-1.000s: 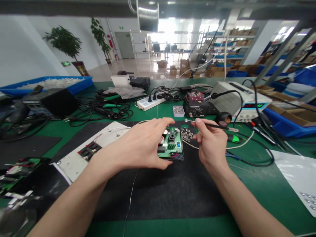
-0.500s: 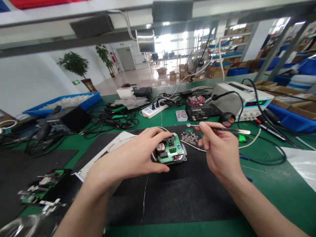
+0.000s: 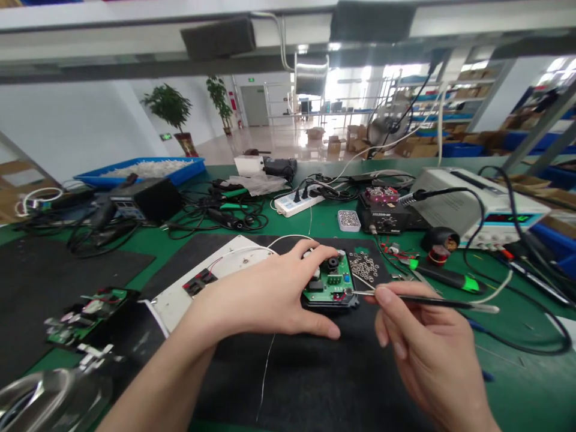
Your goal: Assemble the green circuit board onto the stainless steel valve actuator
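A green circuit board (image 3: 324,294) in a dark housing lies on the black mat, with a black round component, a pin header and red wires on it. My left hand (image 3: 288,288) is draped over its left side, fingers gripping the far part and the thumb stretched along the near side. Between the thumb and fingers of my right hand (image 3: 418,336) are metal tweezers (image 3: 432,300). Their tips touch down at the board's near right corner; whether a small part sits in them is too small to tell. Several small metal nuts (image 3: 366,268) lie scattered just beyond the board.
A white panel (image 3: 180,300) with wires lies left of my hand, another populated board (image 3: 90,315) farther left. Behind stand a power strip (image 3: 297,201), a small tray of metal parts (image 3: 349,220), a soldering station (image 3: 382,216) and a power supply (image 3: 481,210). Cables cross the right side.
The tweezers, earlier raised beside the nuts with a small round part at the tips, have come down to the board's near right corner. My left hand stays on the board. The view has shifted left.
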A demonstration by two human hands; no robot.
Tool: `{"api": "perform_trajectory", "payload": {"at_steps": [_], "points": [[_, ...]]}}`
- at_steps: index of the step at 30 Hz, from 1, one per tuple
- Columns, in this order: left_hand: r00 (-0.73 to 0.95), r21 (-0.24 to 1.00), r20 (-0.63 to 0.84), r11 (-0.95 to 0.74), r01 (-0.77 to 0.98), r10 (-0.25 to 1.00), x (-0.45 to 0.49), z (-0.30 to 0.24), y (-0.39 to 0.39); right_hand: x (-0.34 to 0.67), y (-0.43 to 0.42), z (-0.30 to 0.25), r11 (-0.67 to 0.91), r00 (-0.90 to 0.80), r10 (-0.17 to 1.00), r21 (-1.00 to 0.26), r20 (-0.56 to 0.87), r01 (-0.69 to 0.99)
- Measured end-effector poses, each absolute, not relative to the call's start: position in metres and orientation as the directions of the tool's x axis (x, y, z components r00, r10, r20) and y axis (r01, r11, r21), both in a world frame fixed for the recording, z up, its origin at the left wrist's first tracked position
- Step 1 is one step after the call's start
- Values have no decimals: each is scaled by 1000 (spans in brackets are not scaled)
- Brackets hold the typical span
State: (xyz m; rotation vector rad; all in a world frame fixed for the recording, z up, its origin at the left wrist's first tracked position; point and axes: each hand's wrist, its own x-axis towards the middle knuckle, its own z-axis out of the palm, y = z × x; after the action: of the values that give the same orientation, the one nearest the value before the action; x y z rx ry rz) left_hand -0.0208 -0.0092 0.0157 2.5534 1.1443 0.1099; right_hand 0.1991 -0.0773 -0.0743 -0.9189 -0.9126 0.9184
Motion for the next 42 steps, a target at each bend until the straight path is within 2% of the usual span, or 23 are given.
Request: {"api": "perform_trajectory", "payload": {"at_steps": [5,15,22,26,35,42], "points": [[661,428,-97,-569,702,744,-21,11,-6,195,-78,-74,314,347,914,-910,212,-271],[635,396,-108,-553,733,765,-18,17,-14,196,-75,-81,301,374,906,-924,199,-236],[659,471,-66,-559,683,750,-22,10,-4,193,-78,-94,280,288,932,-943,221,-183],[678,504,-45,-570,649,733,-25,6,2,191,-77,-95,284,296,929,-941,222,-185],[671,468,-68,-570,675,739,-24,6,0,194,-73,-86,329,401,890,-916,219,-230],[677,360,-47,-620,697,734,-21,8,-6,199,-73,-83,299,430,888,-918,166,-262]]}}
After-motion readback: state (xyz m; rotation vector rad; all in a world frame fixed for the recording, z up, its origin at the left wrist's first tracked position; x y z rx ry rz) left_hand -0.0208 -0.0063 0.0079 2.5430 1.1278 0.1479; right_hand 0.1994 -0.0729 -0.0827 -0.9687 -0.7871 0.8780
